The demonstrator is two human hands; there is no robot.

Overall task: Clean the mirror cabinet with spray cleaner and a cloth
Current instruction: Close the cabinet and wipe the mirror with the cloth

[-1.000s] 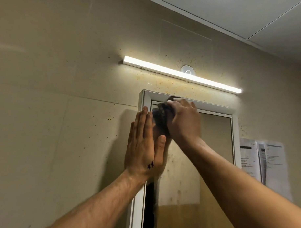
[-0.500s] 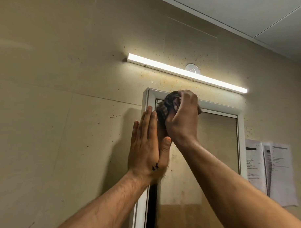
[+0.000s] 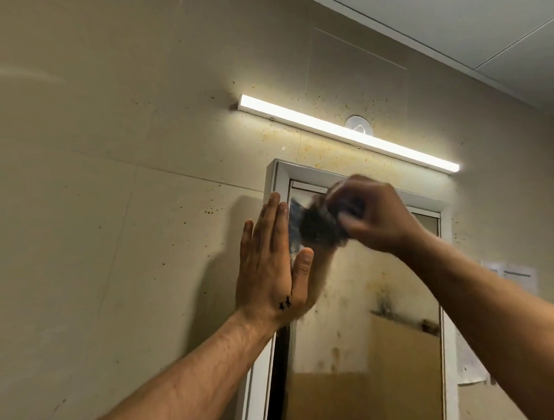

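Up high, the left hand (image 3: 267, 272) lies flat, fingers straight and together, against the left edge of the mirror cabinet (image 3: 281, 178) door. Just right of it, the right hand (image 3: 374, 218), blurred, curls around a dark wadded cloth (image 3: 319, 228) held against the smeared glass near its top left corner, below the lit light bar (image 3: 350, 132).

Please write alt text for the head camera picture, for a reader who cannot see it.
The right hand grips a dark crumpled cloth against the top left of the stained mirror door of a white-framed wall cabinet. The left hand, fingers straight, lies flat at the door's left edge. A lit white strip light glows above.
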